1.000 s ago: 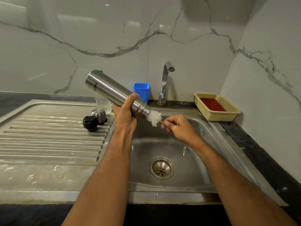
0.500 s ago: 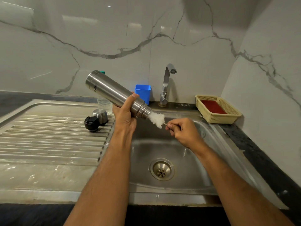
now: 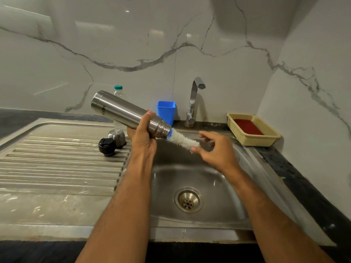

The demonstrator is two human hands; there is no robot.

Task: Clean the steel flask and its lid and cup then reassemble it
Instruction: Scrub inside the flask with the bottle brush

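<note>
Hands: left hand (image 3: 142, 135) grips steel flask (image 3: 126, 114), tilted over sink (image 3: 199, 179); right hand (image 3: 214, 149) pinches bottle brush (image 3: 183, 141) at its mouth.
Lid, cup: lid (image 3: 106, 146) beside cup (image 3: 117, 135) on drainboard.
Technique: steady flask; twist brush full depth.

Brushed steel flask (image 3: 121, 111), fluffy white bristle brush (image 3: 184, 141), matt black plastic lid (image 3: 106, 146), glossy marble wall (image 3: 133, 44).
</note>
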